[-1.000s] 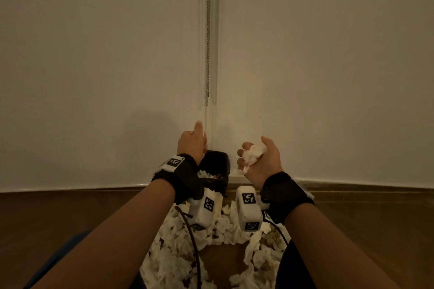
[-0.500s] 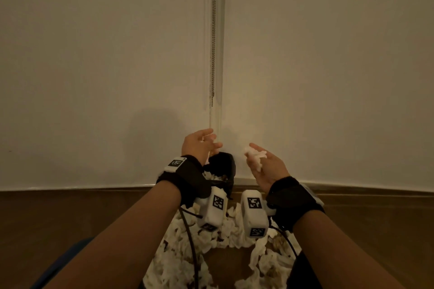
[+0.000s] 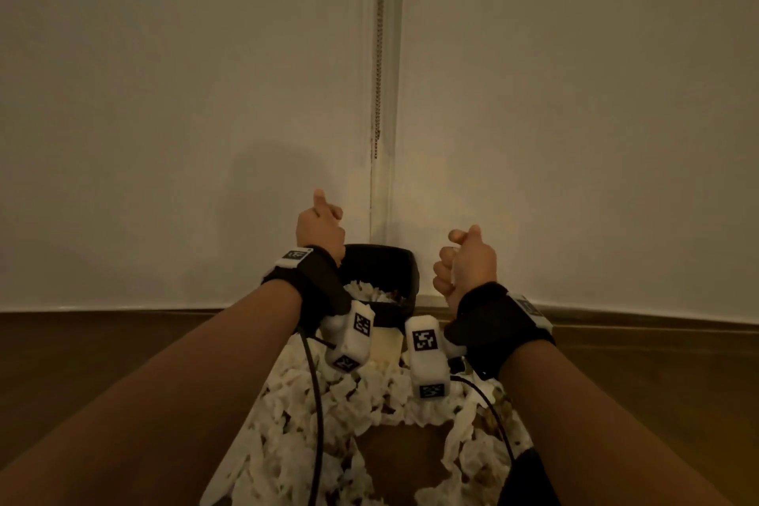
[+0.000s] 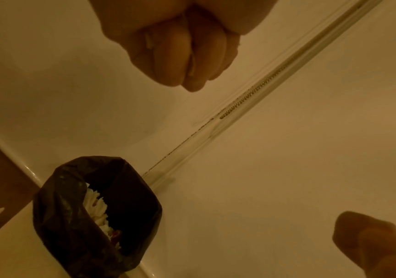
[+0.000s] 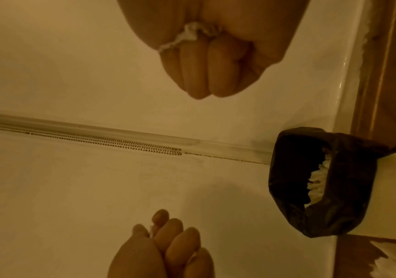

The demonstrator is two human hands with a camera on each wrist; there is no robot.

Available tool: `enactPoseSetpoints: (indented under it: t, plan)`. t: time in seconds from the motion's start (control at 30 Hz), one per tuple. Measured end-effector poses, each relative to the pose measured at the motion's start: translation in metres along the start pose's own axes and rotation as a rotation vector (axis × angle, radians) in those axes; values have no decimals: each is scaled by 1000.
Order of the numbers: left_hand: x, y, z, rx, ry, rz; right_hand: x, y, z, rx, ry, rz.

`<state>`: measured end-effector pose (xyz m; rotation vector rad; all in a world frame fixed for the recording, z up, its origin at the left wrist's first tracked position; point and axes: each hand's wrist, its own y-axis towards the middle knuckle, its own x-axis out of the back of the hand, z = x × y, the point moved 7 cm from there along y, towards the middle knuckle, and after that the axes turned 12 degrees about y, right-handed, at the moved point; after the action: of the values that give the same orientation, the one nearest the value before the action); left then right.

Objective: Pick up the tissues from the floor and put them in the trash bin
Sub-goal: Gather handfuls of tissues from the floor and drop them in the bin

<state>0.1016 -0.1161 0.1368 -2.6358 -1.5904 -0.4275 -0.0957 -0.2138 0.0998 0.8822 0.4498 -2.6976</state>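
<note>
Currently a crumpled tissue (image 5: 190, 35) is gripped inside the right hand (image 3: 466, 263), its fingers (image 5: 216, 71) clenched round it so that only a white frill shows at the palm in the right wrist view. The left hand (image 3: 320, 228) is curled into a fist; nothing can be seen held in it, though a small scrap inside cannot be ruled out. Both hands are raised above the trash bin (image 3: 380, 259), which stands on the floor (image 3: 102, 362) against the wall (image 3: 185, 94), lined with a black bag (image 4: 68, 206) and already partly filled with tissues. The right hand is held to the right of the bin's mouth rather than over it, so a release from there would probably drop the wad outside the rim, onto the floor or behind the bin at the skirting. A light tissue may also cling to the fingers or drift as it falls. The opening is narrowed by the slack bag, and the fill level is fairly high, so a loosely dropped piece could roll off the heap inside. Room is closed off behind by the wall and its hanging bead chain (image 3: 380, 53); free space is left to either side and towards the person, where many tissues on the floor (image 3: 320, 423) lie close against the bin's near side, under the wrist cables (image 3: 316, 403).
</note>
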Motion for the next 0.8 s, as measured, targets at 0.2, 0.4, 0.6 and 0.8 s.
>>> enactPoseSetpoints:
  t: [0.2,0.4,0.6,0.8]
  plan:
    - [-52,41,50,213,-44,282,-16,65,-48,-73,-157,-48]
    - [-86,73,106,224,60,453,-6,115,-97,-335,-34,16]
    - [-106,78,139,464,-263,488,7,121,-112,-484,19,51]
    - [-94,72,132,390,-297,364,39,124,-101,-300,-150,-52]
